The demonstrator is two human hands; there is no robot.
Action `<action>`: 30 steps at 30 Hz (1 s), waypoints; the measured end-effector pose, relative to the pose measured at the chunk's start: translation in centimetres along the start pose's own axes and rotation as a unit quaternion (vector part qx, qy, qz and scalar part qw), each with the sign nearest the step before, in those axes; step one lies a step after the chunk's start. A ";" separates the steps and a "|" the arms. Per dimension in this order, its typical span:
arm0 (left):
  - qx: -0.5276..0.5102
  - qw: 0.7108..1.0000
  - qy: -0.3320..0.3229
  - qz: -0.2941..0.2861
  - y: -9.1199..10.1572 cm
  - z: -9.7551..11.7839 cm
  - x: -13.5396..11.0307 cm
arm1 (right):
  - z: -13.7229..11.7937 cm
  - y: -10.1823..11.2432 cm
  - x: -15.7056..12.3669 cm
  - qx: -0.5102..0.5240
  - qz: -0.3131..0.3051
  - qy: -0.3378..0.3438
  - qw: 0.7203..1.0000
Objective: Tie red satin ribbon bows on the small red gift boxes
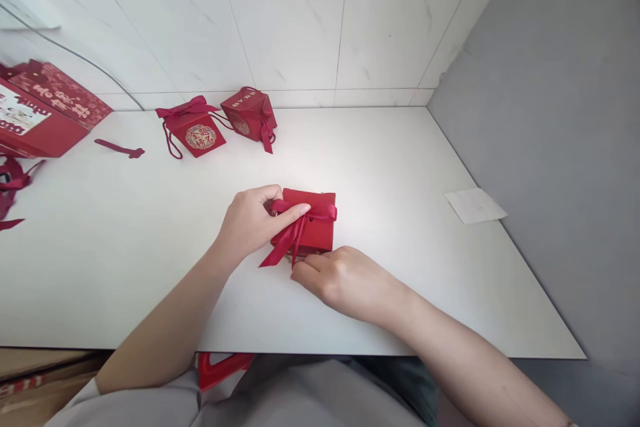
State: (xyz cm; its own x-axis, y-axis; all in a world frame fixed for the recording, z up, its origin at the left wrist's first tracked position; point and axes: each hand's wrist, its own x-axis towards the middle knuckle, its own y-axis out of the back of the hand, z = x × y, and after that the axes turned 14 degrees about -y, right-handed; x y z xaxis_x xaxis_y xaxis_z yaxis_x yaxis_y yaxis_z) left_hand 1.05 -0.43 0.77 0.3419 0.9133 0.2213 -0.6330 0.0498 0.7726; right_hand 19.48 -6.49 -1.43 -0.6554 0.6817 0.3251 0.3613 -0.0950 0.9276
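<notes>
A small red gift box (320, 235) rests on the white table in front of me, with a crimson ribbon (327, 212) tied in a bow across its top. My left hand (253, 219) is at the box's left side, its thumb pressed on the bow's knot and its fingers closed on the ribbon's left loop. One ribbon tail hangs loose toward the front left. By the near edge of the box, my right hand (337, 277) pinches the other, narrow ribbon tail; its fingertips are partly hidden.
Two red gift boxes with bows (203, 137) (249, 113) stand near the tiled wall. At far left is a larger red box (55, 107), with a red strip (120, 148) beside it. A white paper (475, 205) lies by the grey partition (545, 113) at right.
</notes>
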 end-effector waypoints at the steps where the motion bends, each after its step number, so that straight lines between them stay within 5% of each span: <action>1: 0.002 1.000 0.003 -0.002 0.0 0.1 0.0 | 0.2 0.2 0.0 0.045 0.009 0.013 0.999; 4: -0.020 0.999 0.010 -0.031 0.3 0.2 0.0 | 1.0 1.1 -0.1 0.235 0.050 0.007 0.971; 9: -0.110 0.989 0.025 -0.094 0.9 0.0 -0.1 | 3.0 1.7 0.4 0.379 0.156 -0.265 0.873; 11: -0.132 0.985 0.030 -0.104 1.0 0.1 -0.2 | 3.8 1.3 0.8 0.392 0.150 -0.319 0.850; 18: -0.153 0.982 0.021 -0.111 0.9 0.2 -0.4 | 4.1 -0.1 1.1 0.453 0.048 -0.339 0.823; 25: -0.163 0.978 0.026 -0.128 0.9 0.6 -0.4 | 4.8 -0.3 1.1 0.559 -0.022 -0.333 0.759; 30: -0.060 0.992 0.026 -0.109 2.4 0.7 -1.2 | 4.8 -0.2 1.1 0.541 0.004 -0.339 0.770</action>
State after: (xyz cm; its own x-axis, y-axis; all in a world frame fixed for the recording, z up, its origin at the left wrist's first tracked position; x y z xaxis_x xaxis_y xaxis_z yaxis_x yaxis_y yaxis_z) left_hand -0.41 -1.69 2.81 0.4444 0.8955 0.0236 -0.6272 0.2923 0.7219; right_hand 21.86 -2.30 -2.17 -0.2865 0.9407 -0.1817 0.9446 0.3090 0.1103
